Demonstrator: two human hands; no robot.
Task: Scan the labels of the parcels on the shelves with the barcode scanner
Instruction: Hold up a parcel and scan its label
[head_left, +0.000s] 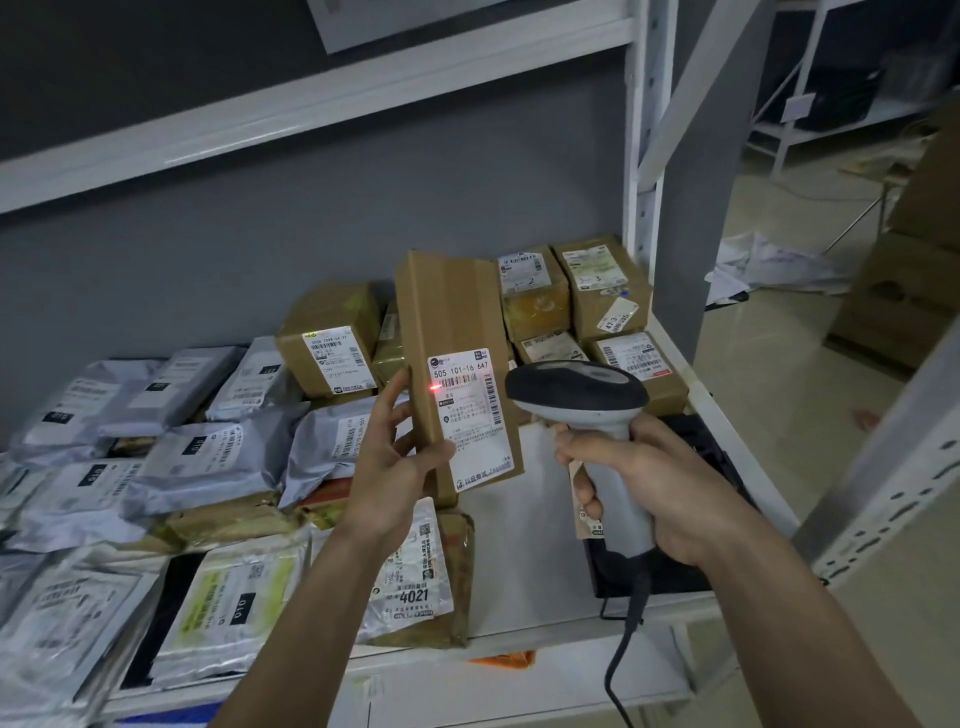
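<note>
My left hand (400, 457) grips a tall brown cardboard parcel (452, 322) by its lower left edge and holds it upright above the shelf. Its white shipping label (470, 415) faces me, and a red scanner dot glows at the left end of the barcode. My right hand (649, 483) grips the handle of a grey and black barcode scanner (582, 395), whose head points left at the label from close by. The scanner's black cable (623, 654) hangs down past the shelf edge.
Grey plastic mailers (208, 452) cover the left of the white shelf (524, 545). Several labelled brown boxes (597, 291) are stacked at the back right by the upright post (644, 156). A black tray (696, 457) lies under my right hand. Cardboard boxes (904, 306) stand on the floor to the right.
</note>
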